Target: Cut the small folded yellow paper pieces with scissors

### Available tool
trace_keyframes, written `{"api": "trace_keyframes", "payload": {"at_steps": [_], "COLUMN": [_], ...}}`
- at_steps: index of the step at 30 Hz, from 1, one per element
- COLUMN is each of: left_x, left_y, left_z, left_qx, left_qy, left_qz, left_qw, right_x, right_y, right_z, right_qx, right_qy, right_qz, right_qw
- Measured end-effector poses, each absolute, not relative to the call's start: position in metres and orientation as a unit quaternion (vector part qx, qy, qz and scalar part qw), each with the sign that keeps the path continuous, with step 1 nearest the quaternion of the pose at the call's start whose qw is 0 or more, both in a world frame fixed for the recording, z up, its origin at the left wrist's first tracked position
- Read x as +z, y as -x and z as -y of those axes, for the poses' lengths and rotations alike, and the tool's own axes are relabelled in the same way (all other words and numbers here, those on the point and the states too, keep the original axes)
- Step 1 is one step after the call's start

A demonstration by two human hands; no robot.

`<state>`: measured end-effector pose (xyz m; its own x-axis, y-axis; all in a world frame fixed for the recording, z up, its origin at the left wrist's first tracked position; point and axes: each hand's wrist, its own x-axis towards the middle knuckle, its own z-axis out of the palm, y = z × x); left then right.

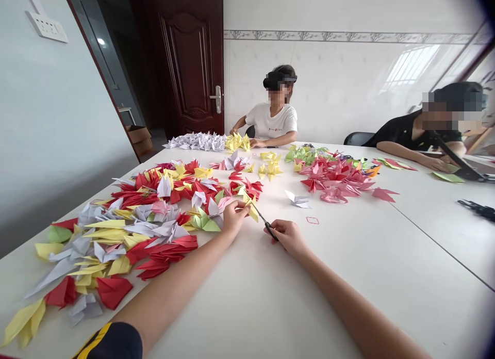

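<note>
My left hand [235,218] pinches a folded yellow paper crane [252,208] just above the table [247,297]. Gripped in my right hand [288,235] is a pair of scissors [269,228] with dark handles, its blades pointing up and left to the crane's edge. Whether the blades are apart or closed on the paper is too small to tell. Close to my left hand lies a green folded paper piece [204,222], at the edge of a big heap of red, yellow and white folded paper [166,245]. A white paper crane [297,199] lies beyond my right hand.
Red and pink cranes [336,178] are piled at centre right, with white cranes [197,142] and yellow cranes [237,142] at the far edge. One person [276,116] sits across the table, another [410,132] at right. A black object [479,209] lies on the right side.
</note>
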<state>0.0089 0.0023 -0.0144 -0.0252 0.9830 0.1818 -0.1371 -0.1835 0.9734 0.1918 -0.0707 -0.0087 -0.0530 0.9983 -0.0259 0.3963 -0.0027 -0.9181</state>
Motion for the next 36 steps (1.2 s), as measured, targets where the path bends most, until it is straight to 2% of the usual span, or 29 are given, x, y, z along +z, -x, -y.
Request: {"api": "trace_keyframes", "payload": {"at_steps": [7, 16, 36], "left_x": [-0.018, -0.018, -0.015], "left_y": [-0.008, -0.007, -0.007], "left_z": [-0.006, -0.006, 0.0], "left_qx": [0.583, 0.576, 0.57], "left_qy": [-0.539, -0.528, -0.525], "left_qz": [-0.425, -0.428, -0.418], "left_qw": [0.434, 0.454, 0.473], "right_x": [-0.016, -0.019, -0.022], "right_y": [-0.189, -0.19, -0.188], "right_z": [0.069, 0.069, 0.067], "right_qx": [0.33, 0.285, 0.289], "right_qy": [0.582, 0.59, 0.596], "right_qz": [0.632, 0.65, 0.644], "right_qw": [0.391, 0.386, 0.382]}}
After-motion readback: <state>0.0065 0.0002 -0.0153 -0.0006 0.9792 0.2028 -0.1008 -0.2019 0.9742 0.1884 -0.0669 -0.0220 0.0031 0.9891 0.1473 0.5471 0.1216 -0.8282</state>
